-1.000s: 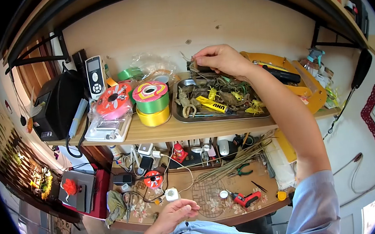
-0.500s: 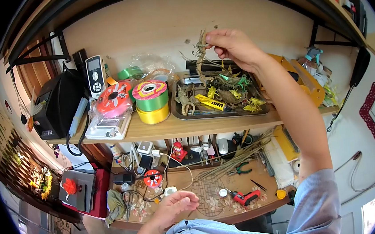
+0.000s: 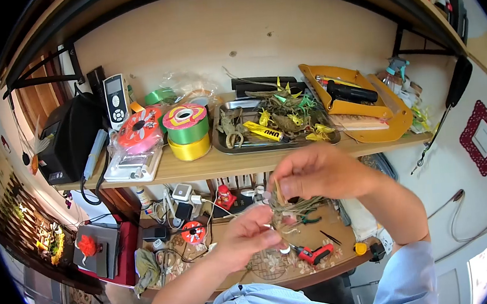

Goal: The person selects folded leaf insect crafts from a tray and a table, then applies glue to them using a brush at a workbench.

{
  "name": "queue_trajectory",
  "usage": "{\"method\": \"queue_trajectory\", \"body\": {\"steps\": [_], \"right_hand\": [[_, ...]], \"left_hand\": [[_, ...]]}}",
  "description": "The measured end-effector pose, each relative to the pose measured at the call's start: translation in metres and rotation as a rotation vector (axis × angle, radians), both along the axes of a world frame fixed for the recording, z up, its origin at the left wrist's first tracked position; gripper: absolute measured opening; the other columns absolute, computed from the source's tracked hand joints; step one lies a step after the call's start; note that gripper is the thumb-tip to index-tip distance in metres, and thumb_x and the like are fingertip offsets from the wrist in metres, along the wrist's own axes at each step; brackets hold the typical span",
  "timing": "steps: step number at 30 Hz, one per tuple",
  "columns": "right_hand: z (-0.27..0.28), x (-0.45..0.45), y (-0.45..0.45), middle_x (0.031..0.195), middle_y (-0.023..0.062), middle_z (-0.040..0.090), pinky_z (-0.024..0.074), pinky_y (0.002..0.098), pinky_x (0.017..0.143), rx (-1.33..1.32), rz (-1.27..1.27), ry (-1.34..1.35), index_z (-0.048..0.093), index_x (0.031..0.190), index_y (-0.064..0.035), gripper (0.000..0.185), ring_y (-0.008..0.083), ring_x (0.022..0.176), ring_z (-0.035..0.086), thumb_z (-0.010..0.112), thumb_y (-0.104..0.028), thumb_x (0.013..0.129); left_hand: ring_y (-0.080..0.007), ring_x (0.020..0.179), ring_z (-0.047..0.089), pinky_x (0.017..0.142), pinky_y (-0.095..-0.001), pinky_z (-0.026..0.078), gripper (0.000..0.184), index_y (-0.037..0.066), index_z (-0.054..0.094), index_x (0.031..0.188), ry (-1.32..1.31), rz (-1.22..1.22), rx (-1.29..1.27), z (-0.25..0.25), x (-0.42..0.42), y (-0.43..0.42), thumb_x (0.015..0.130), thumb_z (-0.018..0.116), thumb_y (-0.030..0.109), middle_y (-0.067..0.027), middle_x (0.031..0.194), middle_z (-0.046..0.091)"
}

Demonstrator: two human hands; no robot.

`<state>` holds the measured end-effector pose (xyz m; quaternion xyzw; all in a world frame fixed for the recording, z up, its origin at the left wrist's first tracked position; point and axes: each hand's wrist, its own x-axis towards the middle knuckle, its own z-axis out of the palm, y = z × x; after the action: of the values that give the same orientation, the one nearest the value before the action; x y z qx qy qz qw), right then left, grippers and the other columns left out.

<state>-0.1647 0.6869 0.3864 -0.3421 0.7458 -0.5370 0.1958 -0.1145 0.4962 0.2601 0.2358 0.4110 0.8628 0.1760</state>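
My right hand (image 3: 320, 171) is closed, thumb against fingers, on a dried woven-grass figure (image 3: 280, 195), a tan and grey-green piece with loose strands. It hangs over the lower desk and blurs into the clutter behind. Just below and to its left is my left hand (image 3: 248, 238), thumb and fingers apart; whether it touches the figure cannot be made out. On the shelf above, a dark metal tray (image 3: 232, 147) holds several dried woven figures, yellow and green ones, and a yellow UHU glue tube (image 3: 266, 131).
Ribbon rolls (image 3: 189, 135), a remote control (image 3: 116, 99) and a black box (image 3: 71, 138) stand left on the shelf; a yellow leather tray (image 3: 341, 106) lies right. The lower desk holds a red glue gun (image 3: 315, 254), green-handled pliers (image 3: 310, 218), tweezers (image 3: 330, 237) and cables.
My right hand has come down from above the shelf tray with the woven-grass figure. My left hand has risen to the right, and both hands are now close together.
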Motion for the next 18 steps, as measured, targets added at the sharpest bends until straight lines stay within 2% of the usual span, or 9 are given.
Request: {"method": "queue_trajectory", "body": {"steps": [2,3,4,6,10,11,13,16,18], "right_hand": [[-0.014,0.001,0.008,0.085,0.0000,0.063,0.0424,0.0186,0.062,-0.050,-0.012,-0.028,0.065,0.097,-0.0027,0.018,0.0050,0.070,0.053,0.065,-0.016,0.085],[-0.017,0.002,0.014,0.086,-0.0003,0.063,0.0439,0.0199,0.066,-0.041,-0.031,-0.022,0.065,0.099,-0.0029,0.018,0.0045,0.074,0.053,0.064,-0.015,0.085],[-0.021,0.002,0.020,0.087,-0.0007,0.063,0.0453,0.0213,0.069,-0.033,-0.050,-0.018,0.065,0.100,-0.0030,0.018,0.0041,0.079,0.054,0.062,-0.014,0.086],[-0.033,-0.005,0.032,0.088,0.0001,0.063,0.0456,0.0215,0.069,-0.090,-0.004,-0.058,0.065,0.099,-0.0031,0.017,0.0051,0.080,0.055,0.062,-0.013,0.086],[-0.062,-0.018,0.055,0.092,0.0054,0.064,0.0469,0.0236,0.071,-0.366,0.236,-0.131,0.064,0.098,-0.0029,0.014,0.0103,0.083,0.058,0.061,-0.010,0.086],[-0.070,-0.020,0.054,0.092,0.0054,0.064,0.0469,0.0236,0.071,-0.371,0.236,-0.131,0.064,0.098,-0.0029,0.014,0.0103,0.083,0.058,0.061,-0.010,0.086],[-0.089,-0.018,0.050,0.094,0.0106,0.064,0.0482,0.0239,0.068,-0.704,0.278,-0.078,0.063,0.100,-0.0022,0.018,0.0141,0.084,0.060,0.062,-0.014,0.086],[-0.113,-0.003,0.039,0.095,0.0134,0.064,0.0494,0.0236,0.065,-0.692,0.056,0.031,0.061,0.102,-0.0013,0.027,0.0156,0.083,0.061,0.064,-0.022,0.085],[-0.124,-0.002,0.039,0.097,0.0139,0.064,0.0506,0.0232,0.063,-0.741,0.048,0.058,0.060,0.101,-0.0001,0.031,0.0159,0.083,0.061,0.065,-0.026,0.084]], "left_hand": [[-0.0116,0.083,0.060,0.077,-0.0274,0.050,0.029,0.001,0.056,0.115,-0.050,-0.094,-0.271,-0.011,0.002,0.001,0.089,0.058,0.011,-0.0086,0.108,0.061],[-0.0091,0.079,0.059,0.071,-0.0242,0.050,0.016,-0.001,0.063,0.101,-0.091,-0.076,-0.200,-0.006,0.007,0.005,0.089,0.058,0.010,-0.0048,0.097,0.063],[-0.0091,0.079,0.059,0.071,-0.0242,0.050,0.016,-0.001,0.063,0.101,-0.095,-0.082,-0.205,-0.008,0.007,0.006,0.089,0.058,0.010,-0.0048,0.097,0.063],[-0.0219,0.097,0.060,0.069,-0.0284,0.051,0.018,-0.002,0.060,0.103,-0.034,-0.092,-0.164,-0.013,0.007,0.005,0.086,0.059,0.004,-0.0157,0.102,0.062],[-0.0215,0.093,0.060,0.065,-0.0283,0.050,0.017,-0.003,0.060,0.101,0.107,-0.128,-0.181,-0.017,0.000,0.000,0.086,0.059,0.003,-0.0169,0.103,0.062],[-0.0166,0.086,0.059,0.065,-0.0259,0.049,0.021,-0.001,0.057,0.107,0.146,-0.160,-0.127,-0.016,-0.001,-0.002,0.087,0.057,0.002,-0.0154,0.105,0.061],[-0.0116,0.079,0.057,0.065,-0.0235,0.049,0.025,0.002,0.055,0.114,0.180,-0.186,-0.072,-0.017,-0.004,-0.001,0.089,0.055,0.002,-0.0138,0.107,0.061],[-0.0118,0.076,0.057,0.064,-0.0241,0.049,0.027,0.002,0.053,0.116,0.190,-0.159,-0.160,-0.022,-0.006,0.004,0.089,0.054,0.000,-0.0158,0.109,0.061],[-0.0125,0.075,0.058,0.064,-0.0246,0.049,0.028,0.003,0.052,0.118,0.155,-0.110,-0.006,-0.025,-0.001,0.011,0.090,0.051,0.000,-0.0168,0.110,0.060]]}}
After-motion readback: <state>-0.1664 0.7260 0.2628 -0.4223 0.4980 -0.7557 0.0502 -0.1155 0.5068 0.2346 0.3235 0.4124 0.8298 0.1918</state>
